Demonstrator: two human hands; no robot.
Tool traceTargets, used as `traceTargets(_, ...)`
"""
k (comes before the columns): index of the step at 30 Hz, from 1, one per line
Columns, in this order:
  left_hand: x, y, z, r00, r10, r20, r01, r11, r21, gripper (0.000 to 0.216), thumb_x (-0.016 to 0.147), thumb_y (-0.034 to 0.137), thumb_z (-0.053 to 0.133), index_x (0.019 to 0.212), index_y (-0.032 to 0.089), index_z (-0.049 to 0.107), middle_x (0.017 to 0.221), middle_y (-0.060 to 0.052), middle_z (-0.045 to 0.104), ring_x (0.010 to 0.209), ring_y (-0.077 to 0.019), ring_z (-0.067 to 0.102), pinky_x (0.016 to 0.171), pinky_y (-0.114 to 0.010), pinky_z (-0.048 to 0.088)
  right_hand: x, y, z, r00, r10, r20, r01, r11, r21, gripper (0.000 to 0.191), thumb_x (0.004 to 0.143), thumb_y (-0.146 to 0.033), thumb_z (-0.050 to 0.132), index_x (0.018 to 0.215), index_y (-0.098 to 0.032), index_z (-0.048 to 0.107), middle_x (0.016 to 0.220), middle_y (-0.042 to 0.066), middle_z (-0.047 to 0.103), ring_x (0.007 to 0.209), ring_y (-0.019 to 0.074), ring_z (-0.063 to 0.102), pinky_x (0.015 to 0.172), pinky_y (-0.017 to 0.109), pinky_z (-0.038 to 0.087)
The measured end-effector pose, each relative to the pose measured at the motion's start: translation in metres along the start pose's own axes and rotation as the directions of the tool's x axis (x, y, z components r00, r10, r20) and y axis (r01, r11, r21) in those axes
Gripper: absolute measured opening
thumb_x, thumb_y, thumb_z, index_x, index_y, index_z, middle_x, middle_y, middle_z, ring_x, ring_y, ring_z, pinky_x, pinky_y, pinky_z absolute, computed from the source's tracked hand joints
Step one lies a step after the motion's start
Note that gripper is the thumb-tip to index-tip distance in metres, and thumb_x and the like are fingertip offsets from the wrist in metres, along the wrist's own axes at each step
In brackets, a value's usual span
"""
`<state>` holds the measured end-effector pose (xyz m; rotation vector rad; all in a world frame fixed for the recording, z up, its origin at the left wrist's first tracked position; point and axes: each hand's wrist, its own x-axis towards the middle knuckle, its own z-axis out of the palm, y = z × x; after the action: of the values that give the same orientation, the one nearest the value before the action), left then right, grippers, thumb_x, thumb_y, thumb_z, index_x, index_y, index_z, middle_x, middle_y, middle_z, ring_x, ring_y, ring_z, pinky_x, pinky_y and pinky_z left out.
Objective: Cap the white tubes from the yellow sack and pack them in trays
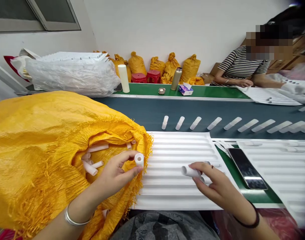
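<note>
Between the thumb and fingers of my left hand (121, 170) is a short white tube (139, 159), its round end facing me. It is held at the mouth of a large yellow woven sack (54, 133), inside which several loose white tubes (91, 167) lie. My right hand (212, 183) grips another white tube (190, 171) by one end, its open end pointing left. That tube is over a white ridged tray (167, 190). Some tubes with grey ends lie on the tray partly behind my right fingers, so their number is unclear.
Several white tubes (214, 123) stand in a row on the blue-grey conveyor belt (142, 108). A phone (247, 168) lies right of the tray, beside a second ridged tray (275, 166). Across the belt sit a flask (176, 79), a tissue box (186, 89) and a person in stripes (239, 63).
</note>
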<state>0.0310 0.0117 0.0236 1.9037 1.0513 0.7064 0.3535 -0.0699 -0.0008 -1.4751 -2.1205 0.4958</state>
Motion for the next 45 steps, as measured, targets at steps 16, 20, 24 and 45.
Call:
traceTargets(16,-0.014,0.016,-0.001,0.986,0.150,0.066,-0.162,0.956,0.246,0.048,0.090,0.032,0.053,0.137,0.027,0.042,0.128,-0.004,0.059,0.113,-0.0189,0.057,0.094,-0.029,0.045,0.078,-0.056,0.007,0.878,-0.459,-0.135,0.478,0.833,0.279,0.041,0.089,-0.005,0.048,0.125,-0.023,0.051,0.115,0.010,0.059,0.110,0.0179,0.056,0.091,0.032,0.051)
traceTargets(20,-0.016,0.011,-0.004,1.000,0.009,-0.022,-0.005,0.985,0.170,0.043,0.090,0.037,0.052,0.129,0.021,0.051,0.121,-0.008,0.063,0.102,-0.0199,0.062,0.078,-0.027,0.051,0.080,-0.051,0.011,0.895,-0.411,-0.173,0.442,0.866,0.233,0.039,0.090,-0.011,0.051,0.127,-0.023,0.049,0.112,0.009,0.061,0.106,0.0192,0.057,0.090,0.034,0.050)
traceTargets(24,-0.015,0.011,-0.009,0.999,0.019,-0.042,-0.011,0.984,0.176,0.029,0.090,0.034,0.052,0.116,0.023,0.060,0.108,-0.004,0.068,0.094,-0.0175,0.063,0.078,-0.027,0.049,0.085,-0.043,0.015,0.922,-0.366,-0.129,0.388,0.884,0.260,0.034,0.091,-0.015,0.053,0.124,-0.023,0.051,0.108,0.007,0.063,0.099,0.0162,0.059,0.085,0.029,0.049)
traceTargets(45,-0.017,0.007,-0.001,0.937,0.340,-0.075,-0.267,0.839,0.474,0.026,0.090,0.018,0.050,0.115,0.018,0.053,0.099,-0.005,0.066,0.090,-0.0148,0.062,0.083,-0.025,0.048,0.094,-0.057,0.046,0.974,-0.143,0.178,-0.002,0.775,0.632,0.026,0.093,-0.034,0.050,0.110,-0.018,0.061,0.081,0.003,0.061,0.064,0.0104,0.052,0.059,0.022,0.044)
